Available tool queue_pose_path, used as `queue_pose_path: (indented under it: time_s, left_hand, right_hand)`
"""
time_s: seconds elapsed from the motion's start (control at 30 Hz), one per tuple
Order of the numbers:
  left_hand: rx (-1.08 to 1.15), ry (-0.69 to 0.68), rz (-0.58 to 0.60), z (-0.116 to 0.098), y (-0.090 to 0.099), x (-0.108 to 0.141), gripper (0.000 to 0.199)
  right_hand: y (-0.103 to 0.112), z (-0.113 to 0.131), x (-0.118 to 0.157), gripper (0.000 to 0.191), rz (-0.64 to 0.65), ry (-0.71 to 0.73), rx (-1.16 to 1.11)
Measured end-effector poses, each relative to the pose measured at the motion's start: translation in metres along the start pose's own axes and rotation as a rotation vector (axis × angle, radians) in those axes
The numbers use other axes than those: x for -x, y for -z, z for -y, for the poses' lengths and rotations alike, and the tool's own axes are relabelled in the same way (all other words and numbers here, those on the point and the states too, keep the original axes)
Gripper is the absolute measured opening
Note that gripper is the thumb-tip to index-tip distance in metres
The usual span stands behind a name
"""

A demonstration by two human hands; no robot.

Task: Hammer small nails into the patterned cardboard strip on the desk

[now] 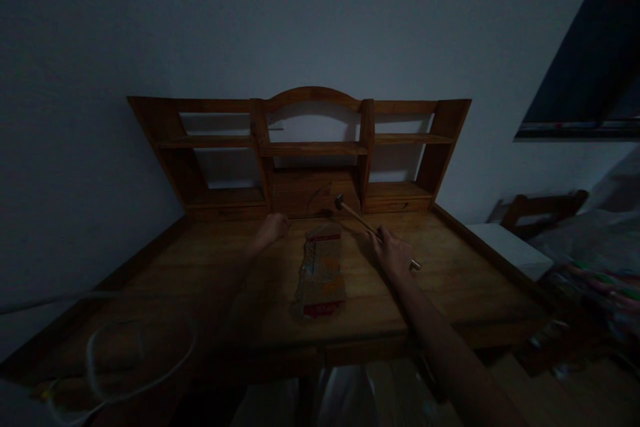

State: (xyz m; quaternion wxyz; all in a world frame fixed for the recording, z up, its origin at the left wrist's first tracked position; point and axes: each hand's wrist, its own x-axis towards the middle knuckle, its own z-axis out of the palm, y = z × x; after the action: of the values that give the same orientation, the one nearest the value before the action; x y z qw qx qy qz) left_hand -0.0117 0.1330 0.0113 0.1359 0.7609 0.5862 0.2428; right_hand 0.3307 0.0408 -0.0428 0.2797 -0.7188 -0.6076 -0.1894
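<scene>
In dim light, my right hand (391,252) is closed around the wooden handle of a small hammer (356,215). Its dark metal head points away to the left, near the hutch's lower panel, and the shiny end of the handle sticks out behind my hand. My left hand (271,229) is closed above the far part of the desk, fingertips pressed together; what they hold, if anything, is too small to make out. Between both hands a clear plastic packet (324,277) with red bands and yellowish patches lies flat on the desktop.
A wooden hutch with shelves (314,148) stands at the back of the wooden desk (240,310) against the wall. A pale cable loop (90,360) hangs at lower left. To the right are a wooden chair back (543,203) and a white surface (507,247).
</scene>
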Motion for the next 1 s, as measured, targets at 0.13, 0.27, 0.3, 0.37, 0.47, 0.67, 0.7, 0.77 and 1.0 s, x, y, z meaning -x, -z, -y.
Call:
queue_pose_path:
  time_s: [0.13, 0.27, 0.3, 0.37, 0.47, 0.67, 0.7, 0.77, 1.0]
  left_hand:
    - [0.360, -0.052, -0.094, -0.027, -0.003, 0.066, 0.027]
    - [0.542, 0.034, -0.249, -0.054, -0.032, 0.148, 0.031]
    - [0.531, 0.089, -0.304, -0.060, -0.042, 0.162, 0.030]
    - [0.490, 0.145, -0.363, -0.070, -0.061, 0.177, 0.024]
    - [0.428, 0.153, -0.408, -0.081, -0.081, 0.179, 0.021]
    - [0.389, 0.185, -0.414, -0.087, -0.089, 0.170, 0.020]
    - [0.378, 0.188, -0.413, -0.086, -0.088, 0.170, 0.021]
    - [0.361, 0.186, -0.410, -0.086, -0.086, 0.170, 0.022]
    - [0.300, 0.148, -0.442, -0.085, -0.074, 0.171, 0.030]
  right_hand:
    - [0.000, 0.001, 0.000, 0.049, -0.004, -0.028, -0.014]
    - [0.003, 0.004, 0.000, 0.051, 0.003, -0.003, -0.025]
    - [0.004, 0.005, 0.001, 0.050, 0.007, 0.007, -0.026]
    - [0.007, 0.008, 0.002, 0.049, 0.015, 0.024, -0.022]
    - [0.011, 0.011, 0.004, 0.048, 0.029, 0.052, 0.002]
    - [0.014, 0.014, 0.005, 0.051, 0.069, 0.095, 0.030]
    - [0.014, 0.014, 0.005, 0.051, 0.072, 0.099, 0.028]
    - [0.014, 0.015, 0.005, 0.050, 0.077, 0.100, 0.027]
    - [0.017, 0.016, 0.005, 0.051, 0.104, 0.092, 0.032]
